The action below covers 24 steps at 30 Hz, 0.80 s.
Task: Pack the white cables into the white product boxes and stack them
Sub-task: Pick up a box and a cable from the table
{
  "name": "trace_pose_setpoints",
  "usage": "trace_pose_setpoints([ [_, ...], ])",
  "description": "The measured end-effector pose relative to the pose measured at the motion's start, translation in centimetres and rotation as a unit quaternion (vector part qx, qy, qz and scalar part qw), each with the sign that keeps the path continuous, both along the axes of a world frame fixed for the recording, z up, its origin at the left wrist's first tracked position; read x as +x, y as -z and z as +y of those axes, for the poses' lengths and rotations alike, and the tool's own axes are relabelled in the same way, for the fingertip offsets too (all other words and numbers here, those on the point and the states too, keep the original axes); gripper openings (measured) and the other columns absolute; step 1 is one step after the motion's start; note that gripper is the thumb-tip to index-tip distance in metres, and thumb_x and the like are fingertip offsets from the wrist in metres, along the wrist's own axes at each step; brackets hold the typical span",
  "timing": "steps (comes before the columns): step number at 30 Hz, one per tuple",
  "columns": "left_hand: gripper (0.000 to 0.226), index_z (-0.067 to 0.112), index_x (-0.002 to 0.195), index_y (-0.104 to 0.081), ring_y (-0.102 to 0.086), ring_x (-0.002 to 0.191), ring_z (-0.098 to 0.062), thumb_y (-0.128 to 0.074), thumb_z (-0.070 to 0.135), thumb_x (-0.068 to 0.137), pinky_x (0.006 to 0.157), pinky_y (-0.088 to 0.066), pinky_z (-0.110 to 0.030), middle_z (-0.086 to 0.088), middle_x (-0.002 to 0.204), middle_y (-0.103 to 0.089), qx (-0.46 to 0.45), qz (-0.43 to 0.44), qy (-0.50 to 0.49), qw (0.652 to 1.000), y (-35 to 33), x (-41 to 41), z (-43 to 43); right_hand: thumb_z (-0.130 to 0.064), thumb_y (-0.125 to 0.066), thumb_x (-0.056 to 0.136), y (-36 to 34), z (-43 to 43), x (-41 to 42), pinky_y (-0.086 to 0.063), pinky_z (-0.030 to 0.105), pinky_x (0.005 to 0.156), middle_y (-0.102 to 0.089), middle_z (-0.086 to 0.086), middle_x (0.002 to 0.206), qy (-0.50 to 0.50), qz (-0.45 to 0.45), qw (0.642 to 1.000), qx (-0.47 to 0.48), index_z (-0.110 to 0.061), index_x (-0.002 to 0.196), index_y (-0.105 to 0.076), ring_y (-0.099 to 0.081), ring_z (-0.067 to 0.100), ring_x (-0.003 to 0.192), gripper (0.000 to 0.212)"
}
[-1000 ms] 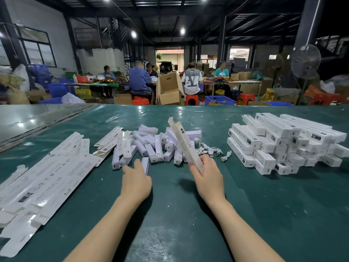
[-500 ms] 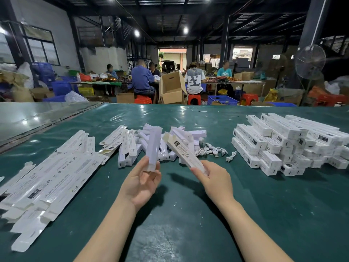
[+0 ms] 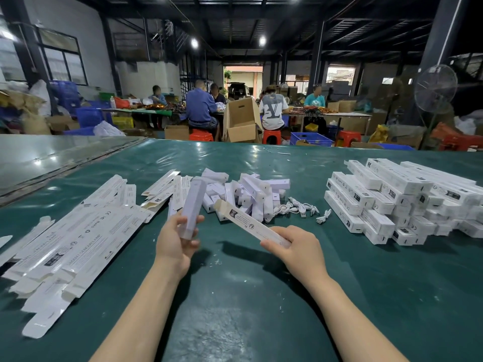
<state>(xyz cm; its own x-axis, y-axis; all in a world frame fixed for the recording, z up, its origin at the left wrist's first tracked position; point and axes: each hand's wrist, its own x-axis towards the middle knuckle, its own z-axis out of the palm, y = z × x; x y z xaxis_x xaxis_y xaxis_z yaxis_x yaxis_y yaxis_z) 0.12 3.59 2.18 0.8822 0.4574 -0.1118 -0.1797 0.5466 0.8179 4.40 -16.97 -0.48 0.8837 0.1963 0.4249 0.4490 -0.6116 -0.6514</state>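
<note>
My left hand (image 3: pixel 175 240) grips a long white bar (image 3: pixel 193 207) by its near end, holding it upright above the green table (image 3: pixel 261 296). My right hand (image 3: pixel 296 248) holds a long white product box (image 3: pixel 251 223) by its near end; the box points up and left toward the bar. Behind them lies a heap of loose white bars (image 3: pixel 248 197). A few coiled white cables (image 3: pixel 300 208) lie to the right of that heap.
Flat unfolded white cartons (image 3: pixel 65 239) cover the left of the table. A stack of packed white boxes (image 3: pixel 397 199) fills the right. Beyond the far edge, people sit at tables among cardboard boxes, blue crates and red stools.
My left hand lifted a white bar off the heap and drew it toward me. My right hand lowered and tilted the box leftward, its far end nearing the bar.
</note>
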Motion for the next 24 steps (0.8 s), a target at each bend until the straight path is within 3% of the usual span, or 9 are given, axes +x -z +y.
trace_pose_setpoints([
  [4,0.027,0.015,0.084,-0.062,-0.036,0.041,-0.007,-0.036,0.006,0.084,0.033,-0.023,-0.010,-0.002,0.053,-0.056,0.169,0.028,-0.022,0.985,0.3,0.1,1.9,-0.033,-0.075,0.073,-0.1,-0.1,-0.1,-0.040,0.026,0.067,-0.060,-0.006,0.070,-0.023,0.025,0.998,0.052,-0.042,0.083,-0.070,-0.054,0.011,0.070,0.014],
  [8,0.027,0.015,0.064,-0.062,-0.032,0.043,-0.010,-0.045,0.005,0.081,0.033,-0.021,-0.011,-0.003,0.070,-0.050,0.226,0.049,-0.046,0.972,0.4,0.1,2.8,-0.020,-0.077,0.071,-0.5,-0.5,-0.4,-0.040,0.013,0.059,-0.067,-0.010,0.067,-0.057,0.079,0.982,0.159,-0.046,0.070,-0.067,-0.055,0.002,0.061,0.028],
  [10,0.026,0.018,0.060,-0.062,-0.032,0.050,-0.013,-0.050,0.005,0.080,0.034,-0.024,-0.011,0.000,0.070,-0.051,0.235,0.029,-0.066,0.969,0.5,0.1,3.2,-0.017,-0.078,0.071,-0.6,-0.6,-0.4,-0.039,0.012,0.057,-0.065,-0.011,0.063,-0.070,0.092,0.980,0.162,-0.042,0.069,-0.068,-0.052,-0.001,0.056,0.027],
  [12,0.009,0.017,0.076,-0.059,-0.039,0.054,-0.013,-0.060,0.008,0.077,0.039,-0.032,-0.013,-0.002,0.075,-0.052,0.233,-0.002,-0.097,0.968,0.3,0.1,3.5,-0.016,-0.078,0.071,-0.7,-0.6,-0.5,-0.038,0.012,0.057,-0.065,-0.009,0.063,-0.076,0.098,0.979,0.162,-0.039,0.070,-0.069,-0.051,-0.001,0.055,0.025],
  [16,0.027,0.013,0.101,-0.046,-0.058,0.065,-0.014,-0.065,0.007,0.083,0.055,-0.049,-0.015,-0.005,0.078,-0.062,0.163,-0.045,-0.138,0.976,0.4,0.1,4.0,-0.016,-0.078,0.071,-0.8,-0.7,-0.6,-0.037,0.011,0.054,-0.064,-0.007,0.062,-0.081,0.110,0.976,0.167,-0.039,0.070,-0.069,-0.049,-0.001,0.053,0.024],
  [19,0.019,0.018,0.089,-0.052,-0.060,0.057,-0.006,-0.064,0.005,0.084,0.057,-0.050,-0.014,0.005,0.061,-0.066,0.173,-0.070,-0.133,0.973,0.5,0.1,3.8,-0.017,-0.078,0.071,-0.8,-0.7,-0.6,-0.038,0.010,0.054,-0.064,-0.013,0.060,-0.085,0.119,0.976,0.163,-0.039,0.070,-0.069,-0.050,-0.002,0.051,0.024],
  [24,0.017,0.018,0.089,-0.055,-0.062,0.053,-0.005,-0.065,0.007,0.083,0.068,-0.052,-0.022,-0.006,0.080,-0.064,0.206,-0.095,-0.150,0.962,0.6,0.2,3.3,-0.019,-0.078,0.071,-0.8,-0.6,-0.6,-0.038,0.012,0.055,-0.066,-0.013,0.060,-0.080,0.119,0.977,0.157,-0.039,0.071,-0.070,-0.051,-0.001,0.053,0.022],
])
